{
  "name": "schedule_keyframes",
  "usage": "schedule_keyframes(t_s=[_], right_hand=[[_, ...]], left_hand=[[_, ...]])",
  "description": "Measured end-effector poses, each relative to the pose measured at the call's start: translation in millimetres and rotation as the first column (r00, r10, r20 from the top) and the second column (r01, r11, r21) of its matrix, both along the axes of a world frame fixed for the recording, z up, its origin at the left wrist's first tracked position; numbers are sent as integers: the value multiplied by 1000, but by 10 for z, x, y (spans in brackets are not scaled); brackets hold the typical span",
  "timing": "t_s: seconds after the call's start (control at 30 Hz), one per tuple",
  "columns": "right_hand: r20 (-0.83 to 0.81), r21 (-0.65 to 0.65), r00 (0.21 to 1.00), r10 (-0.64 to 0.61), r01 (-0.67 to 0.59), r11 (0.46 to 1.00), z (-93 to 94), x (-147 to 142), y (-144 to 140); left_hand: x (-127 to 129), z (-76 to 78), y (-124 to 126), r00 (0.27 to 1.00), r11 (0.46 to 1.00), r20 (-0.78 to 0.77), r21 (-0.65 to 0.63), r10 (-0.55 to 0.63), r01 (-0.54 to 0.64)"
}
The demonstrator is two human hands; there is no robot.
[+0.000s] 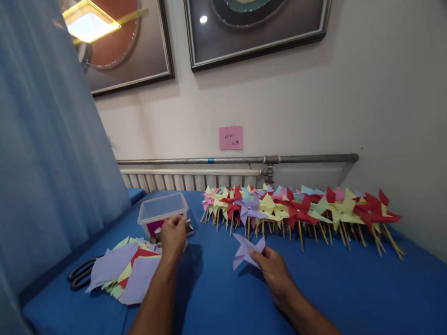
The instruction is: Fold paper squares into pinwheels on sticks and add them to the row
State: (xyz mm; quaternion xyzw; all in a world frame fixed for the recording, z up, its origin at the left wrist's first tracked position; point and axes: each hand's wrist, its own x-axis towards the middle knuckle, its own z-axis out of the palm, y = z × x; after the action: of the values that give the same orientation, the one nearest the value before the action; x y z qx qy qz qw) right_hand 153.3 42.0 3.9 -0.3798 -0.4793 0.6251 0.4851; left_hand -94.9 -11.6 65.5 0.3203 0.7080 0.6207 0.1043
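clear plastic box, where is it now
In the head view, the clear plastic box stands left of centre on the blue surface, just beyond the left hand and the paper pile.

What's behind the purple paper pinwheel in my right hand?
Blue table covering shows around the purple pinwheel, with pinwheels on sticks farther back. Your right hand pinches its edge. The patch directly behind it, and its own back, are hidden.

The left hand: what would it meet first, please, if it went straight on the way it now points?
The left hand would probably meet the clear plastic box, though depth is unclear.
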Motion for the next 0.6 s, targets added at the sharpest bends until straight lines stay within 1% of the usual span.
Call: schedule_keyframes(t_s=[0.03,0.07,0.1,0.13,0.17,0.23,0.27,0.3,0.33,0.47,0.57,0.6], right_hand=[[8,2,1000,-26,26,1000,-8,3,16],[16,7,999,-50,50,999,-15,8,31],[22,14,998,-66,65,998,-20,14,43],[24,21,997,-74,74,997,-23,21,52],[23,29,997,-73,72,997,-24,28,57],[20,39,998,-55,54,998,-22,39,59],[21,41,999,-43,42,998,-20,41,57],[24,43,999,-36,35,998,-18,40,53],[29,46,999,-33,31,998,-16,37,50],[46,66,999,-20,17,998,-10,15,30],[58,90,998,5,-10,996,1,11,3],[62,92,998,12,-18,996,3,12,-6]], left_hand=[[-145,43,-50,987,991,-112,-54,112,-119],[-262,75,-101,963,972,-213,-132,164,-195],[-348,97,-147,940,946,-301,-225,160,-233],[-403,108,-184,921,914,-374,-325,111,-243],[-430,111,-211,905,876,-425,-426,27,-226],[-419,97,-234,867,784,-469,-597,-170,-170],[-395,84,-232,846,743,-472,-653,-248,-147],[-366,68,-225,829,710,-470,-692,-304,-133],[-338,51,-214,817,688,-471,-713,-333,-130],[-274,-22,-158,797,667,-493,-728,-348,-159],[-279,-69,-121,793,627,-462,-768,-398,-132],[-284,-83,-111,794,622,-454,-773,-403,-126]])
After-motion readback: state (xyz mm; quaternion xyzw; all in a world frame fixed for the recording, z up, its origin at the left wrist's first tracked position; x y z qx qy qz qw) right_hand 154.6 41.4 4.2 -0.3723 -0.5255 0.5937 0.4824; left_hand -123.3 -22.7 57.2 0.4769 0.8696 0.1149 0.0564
